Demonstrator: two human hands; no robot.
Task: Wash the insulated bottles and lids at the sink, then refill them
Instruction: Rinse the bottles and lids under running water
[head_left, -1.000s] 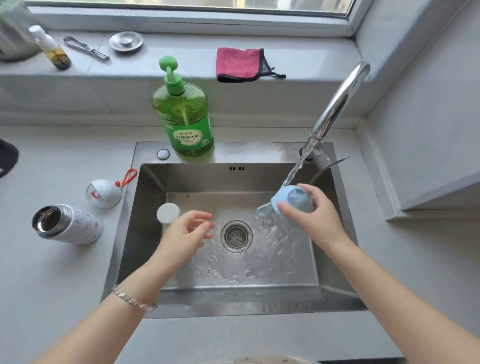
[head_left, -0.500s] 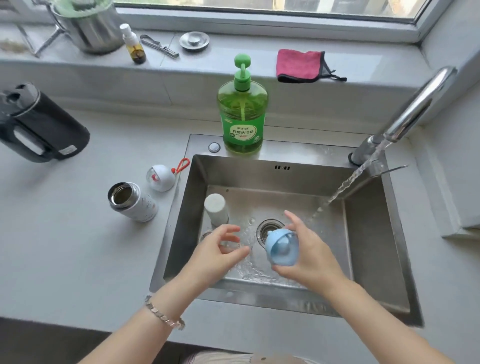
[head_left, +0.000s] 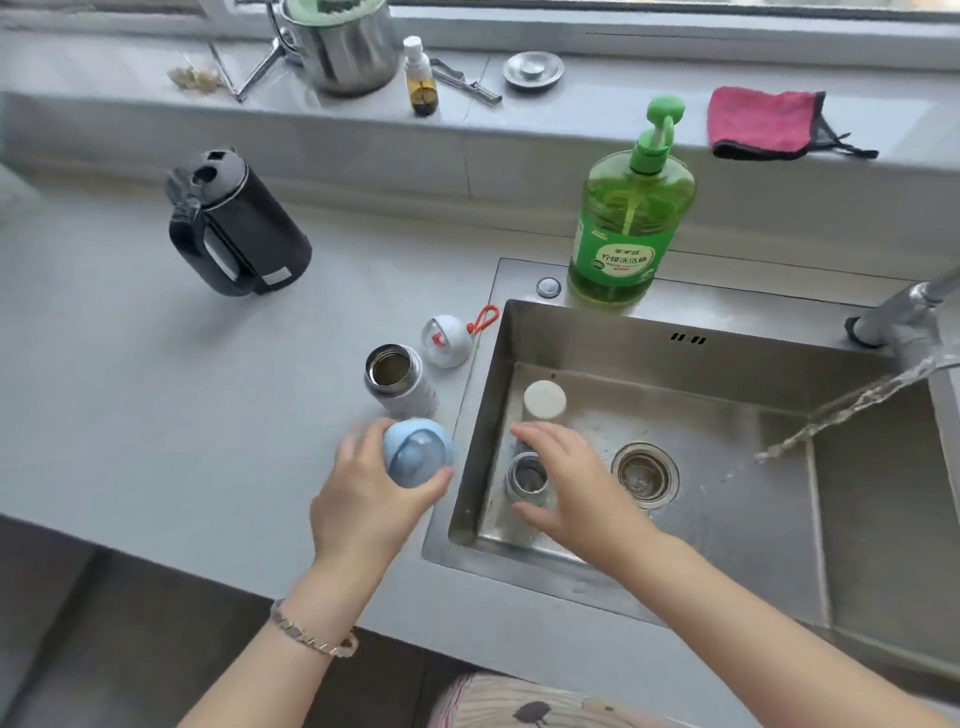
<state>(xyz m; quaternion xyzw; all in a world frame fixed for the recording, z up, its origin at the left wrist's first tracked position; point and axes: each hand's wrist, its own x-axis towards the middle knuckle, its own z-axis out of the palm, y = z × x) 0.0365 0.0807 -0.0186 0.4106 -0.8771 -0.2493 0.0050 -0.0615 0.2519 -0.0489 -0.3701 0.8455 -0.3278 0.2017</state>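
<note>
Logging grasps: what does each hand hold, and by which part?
Left hand grips the blue lid by its sides. Right hand cups the neck of the open bottle in the sink; whether it grips cannot be told.

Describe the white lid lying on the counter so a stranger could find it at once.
Start at the steel sink and go to its back-left corner. On the grey counter just left of that corner lies the white lid, behind the open white bottle. It alone is a white dome with an orange-red loop; the blue lid is in the left hand.
</note>
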